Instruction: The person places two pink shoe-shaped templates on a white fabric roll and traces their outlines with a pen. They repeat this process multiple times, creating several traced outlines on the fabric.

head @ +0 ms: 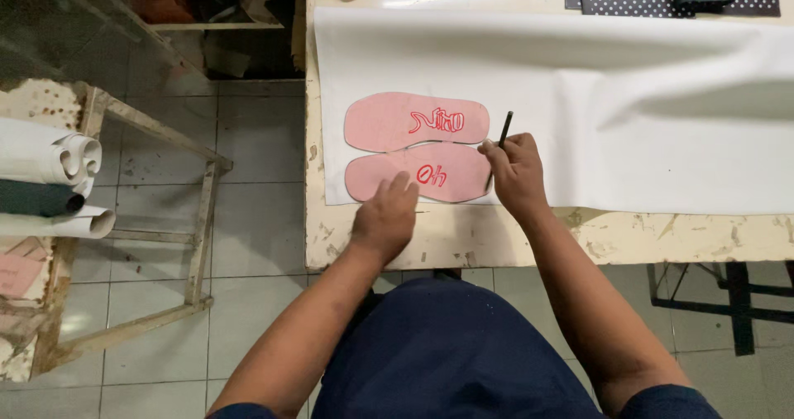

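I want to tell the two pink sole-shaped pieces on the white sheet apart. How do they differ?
The upper pink piece lies free, farther from the person; the lower pink piece lies nearer, with the left hand pressing on it. The right hand, holding a dark pen, sits at the lower piece's end, not the upper's. Their red markings differ in shape. Both are pink, alike in shape, flat on the white sheet.
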